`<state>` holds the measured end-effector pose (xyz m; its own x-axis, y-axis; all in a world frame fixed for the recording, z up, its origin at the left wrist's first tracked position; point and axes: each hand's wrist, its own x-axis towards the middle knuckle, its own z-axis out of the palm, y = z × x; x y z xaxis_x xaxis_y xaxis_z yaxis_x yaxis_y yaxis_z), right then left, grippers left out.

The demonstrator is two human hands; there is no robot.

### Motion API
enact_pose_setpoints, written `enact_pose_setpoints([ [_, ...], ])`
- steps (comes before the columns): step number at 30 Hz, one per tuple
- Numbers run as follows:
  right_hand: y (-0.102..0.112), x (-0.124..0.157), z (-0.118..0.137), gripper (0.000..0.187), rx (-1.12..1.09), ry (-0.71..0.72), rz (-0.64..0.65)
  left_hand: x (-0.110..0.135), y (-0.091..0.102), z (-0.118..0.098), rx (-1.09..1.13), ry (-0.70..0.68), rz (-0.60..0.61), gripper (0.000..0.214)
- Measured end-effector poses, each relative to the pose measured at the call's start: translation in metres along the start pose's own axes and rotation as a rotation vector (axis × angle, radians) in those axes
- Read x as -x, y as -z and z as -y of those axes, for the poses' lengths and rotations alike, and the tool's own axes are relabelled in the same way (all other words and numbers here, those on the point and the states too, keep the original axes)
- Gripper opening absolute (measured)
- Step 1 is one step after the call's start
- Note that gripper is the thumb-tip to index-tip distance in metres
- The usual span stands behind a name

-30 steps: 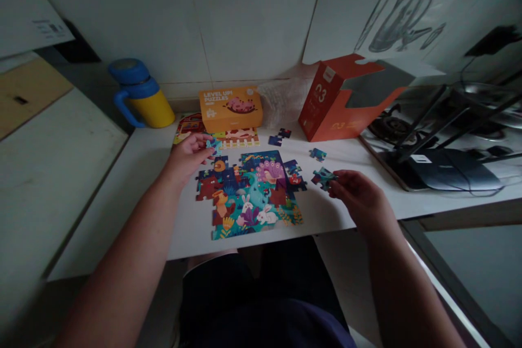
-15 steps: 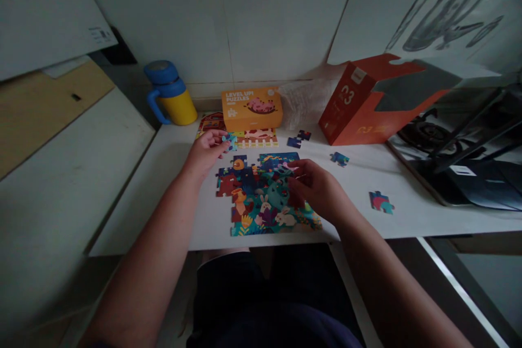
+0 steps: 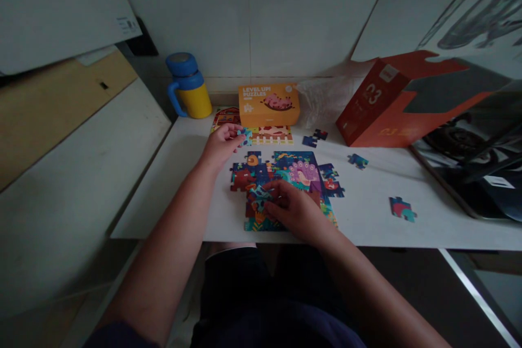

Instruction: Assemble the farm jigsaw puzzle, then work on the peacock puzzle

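A partly joined jigsaw puzzle (image 3: 304, 171) with a purple peacock and other animals lies on the white table. My left hand (image 3: 223, 144), raised just beyond the puzzle's upper left side, pinches a light teal puzzle piece (image 3: 246, 136). Over the puzzle's lower left part, my right hand (image 3: 296, 209) grips a teal puzzle piece (image 3: 259, 194) between thumb and fingers. Whether that piece touches the puzzle below, I cannot tell. My right hand and its piece hide the rabbits and much of the lower picture.
Loose puzzle pieces (image 3: 358, 161) lie right of the puzzle, one with pink and teal (image 3: 403, 210) farther out. Behind stand an orange puzzle box (image 3: 269, 106), a blue and yellow flask (image 3: 196, 100) and a large red-orange box (image 3: 375, 109). A black stove (image 3: 452, 174) is at right.
My right hand has moved left and nearer to me across the puzzle, uncovering the peacock and the right-side pieces. My left hand still holds its piece in about the same place. The view has shifted slightly.
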<state>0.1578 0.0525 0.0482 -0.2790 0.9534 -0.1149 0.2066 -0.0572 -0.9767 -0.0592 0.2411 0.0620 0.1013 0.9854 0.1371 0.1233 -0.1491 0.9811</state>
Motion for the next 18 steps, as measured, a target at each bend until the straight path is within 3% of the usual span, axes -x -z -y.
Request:
enact_pose_setpoints([
  [11, 0.004, 0.004, 0.0, 0.031, -0.137, -0.051, -0.016, 0.001, 0.0, 0.001, -0.013, -0.005, 0.004, 0.036],
  [14, 0.016, -0.001, 0.005, 0.029, 0.001, -0.036, -0.076, 0.002, 0.0, 0.0, -0.013, -0.003, 0.005, 0.037],
  [18, 0.05, -0.029, 0.018, 0.03, 0.375, 0.075, -0.234, 0.001, -0.001, 0.001, -0.023, -0.003, 0.012, 0.036],
])
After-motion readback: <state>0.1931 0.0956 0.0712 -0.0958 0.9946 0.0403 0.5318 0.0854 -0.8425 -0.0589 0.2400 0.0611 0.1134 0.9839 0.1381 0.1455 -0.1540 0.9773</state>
